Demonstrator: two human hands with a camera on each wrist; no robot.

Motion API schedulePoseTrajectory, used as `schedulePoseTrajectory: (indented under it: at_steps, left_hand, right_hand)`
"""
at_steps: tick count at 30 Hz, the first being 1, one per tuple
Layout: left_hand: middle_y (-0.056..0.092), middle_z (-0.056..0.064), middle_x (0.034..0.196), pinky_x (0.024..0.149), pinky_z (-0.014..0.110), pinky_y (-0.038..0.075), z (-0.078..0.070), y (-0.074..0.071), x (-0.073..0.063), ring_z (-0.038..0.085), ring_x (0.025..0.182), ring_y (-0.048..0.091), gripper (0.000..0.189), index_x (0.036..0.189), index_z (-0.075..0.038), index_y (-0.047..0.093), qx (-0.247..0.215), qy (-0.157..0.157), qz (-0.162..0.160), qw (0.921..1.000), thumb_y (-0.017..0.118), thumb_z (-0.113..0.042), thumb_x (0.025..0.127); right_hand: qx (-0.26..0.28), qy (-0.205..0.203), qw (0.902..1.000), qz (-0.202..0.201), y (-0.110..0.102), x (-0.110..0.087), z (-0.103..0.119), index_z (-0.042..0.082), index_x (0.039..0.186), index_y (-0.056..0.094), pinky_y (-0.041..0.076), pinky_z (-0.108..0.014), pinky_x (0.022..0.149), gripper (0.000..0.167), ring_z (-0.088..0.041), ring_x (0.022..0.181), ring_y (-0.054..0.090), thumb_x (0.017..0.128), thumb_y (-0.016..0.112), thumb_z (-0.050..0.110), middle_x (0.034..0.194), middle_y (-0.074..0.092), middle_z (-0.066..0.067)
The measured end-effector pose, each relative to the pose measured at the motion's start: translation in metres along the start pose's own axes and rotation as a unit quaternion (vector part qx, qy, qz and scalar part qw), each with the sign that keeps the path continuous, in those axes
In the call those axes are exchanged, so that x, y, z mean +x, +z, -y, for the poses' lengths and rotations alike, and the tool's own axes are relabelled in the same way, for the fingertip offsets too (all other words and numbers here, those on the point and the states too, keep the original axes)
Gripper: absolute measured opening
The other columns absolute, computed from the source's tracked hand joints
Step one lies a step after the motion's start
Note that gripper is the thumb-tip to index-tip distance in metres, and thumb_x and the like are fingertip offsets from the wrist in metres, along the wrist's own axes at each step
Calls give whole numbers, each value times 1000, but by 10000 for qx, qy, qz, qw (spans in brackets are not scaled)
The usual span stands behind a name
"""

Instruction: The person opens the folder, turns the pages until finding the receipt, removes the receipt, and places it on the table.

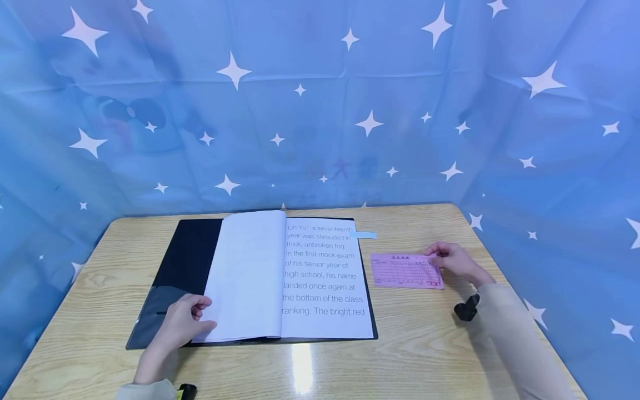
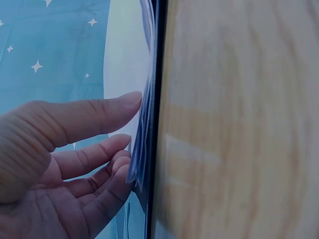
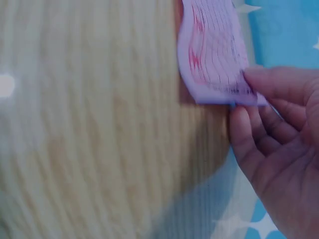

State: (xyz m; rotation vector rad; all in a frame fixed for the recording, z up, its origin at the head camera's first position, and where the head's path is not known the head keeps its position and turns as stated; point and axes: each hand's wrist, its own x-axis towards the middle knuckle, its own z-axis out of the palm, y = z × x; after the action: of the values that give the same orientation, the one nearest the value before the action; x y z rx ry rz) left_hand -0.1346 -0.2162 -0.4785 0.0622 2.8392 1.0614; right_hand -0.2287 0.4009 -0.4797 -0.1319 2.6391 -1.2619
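Note:
A black display folder (image 1: 196, 244) lies spread on the table, with white pages (image 1: 247, 266) turned to the left and a page of large printed text (image 1: 322, 322) on the right. My left hand (image 1: 182, 319) rests at the lower left corner of the turned pages. Its thumb (image 2: 107, 114) touches the page, and the relaxed fingers (image 2: 94, 157) lie by the edge. To the folder's right, my right hand (image 1: 455, 261) pinches the upper right corner of a pink receipt slip (image 1: 405, 272). The thumb (image 3: 276, 82) is on top; the fingertips are partly hidden beneath.
A light blue tab (image 1: 365, 235) sticks out from the right page's upper edge. The wooden table (image 1: 320, 366) backs onto a blue curtain with white stars (image 1: 320, 111). Dark wrist devices (image 1: 467, 309) show at both sleeves.

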Motion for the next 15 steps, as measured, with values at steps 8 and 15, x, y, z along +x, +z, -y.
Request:
schedulePoseTrajectory:
  at_steps: [8,15]
  left_hand:
    - [51,6,84,61,26,41,0,1,0,18,73,47,39,99,6,62,61,-96,14,9999,80,-2,66]
    - [51,6,84,61,25,41,2,2,1,18,73,47,39,99,6,62,60,-83,21,9999,80,-2,66]
  right_hand:
    - [-1329,-673,9865,-673,12,6,-4,-2,93,63,39,-23,59,11,-15,70,47,83,60,-5,80,58,-11]
    - [-2022,-966,9703,-912,16,4,0,1,85,62,38,-32,63,6,-21,72,46,81,63,-3,83,52,-10]
